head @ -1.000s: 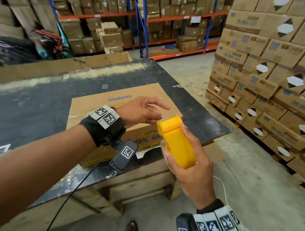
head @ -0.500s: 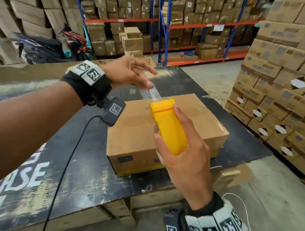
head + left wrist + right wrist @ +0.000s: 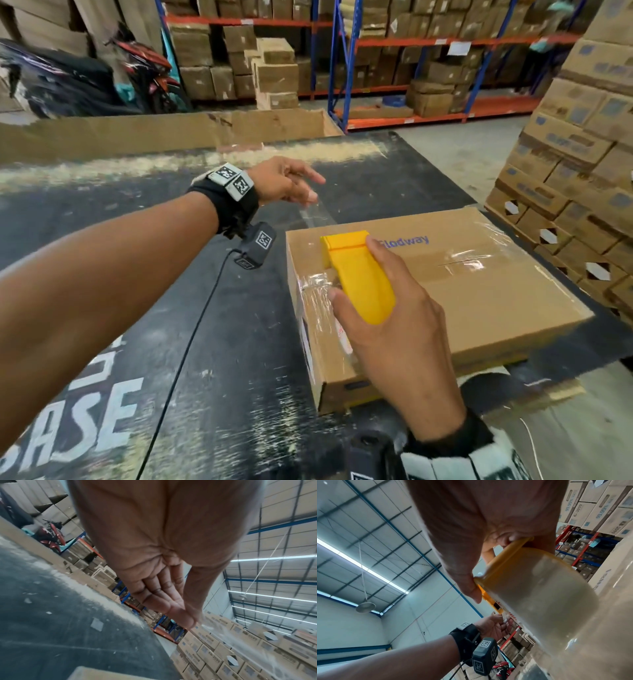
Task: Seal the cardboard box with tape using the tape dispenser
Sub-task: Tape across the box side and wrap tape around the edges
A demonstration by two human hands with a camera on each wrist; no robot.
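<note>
With the right hand (image 3: 394, 329) wrapped around the yellow plastic tape dispenser (image 3: 356, 274) over the brown cardboard box (image 3: 479, 294) on the black table (image 3: 239, 342), I'd keep that clear tape strip (image 3: 317, 214) taut in the left hand's (image 3: 284, 181) pinch, then stick it down over the far edge.

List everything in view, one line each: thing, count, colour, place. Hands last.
cardboard box: 1, brown with blue print, on the table at right, clear tape already across its top
tape dispenser: 1, yellow, above the box's left end, in the right hand
tape strip: 1, clear, stretched from the dispenser's front to the left fingertips
table: 1, black with worn white lettering, under the box
stacked cartons: many, brown, on the floor at right
shelving: blue and orange racks, far back, filled with boxes
left hand: pinches the tape end, beyond the box's left edge
right hand: grips the dispenser over the box
</note>
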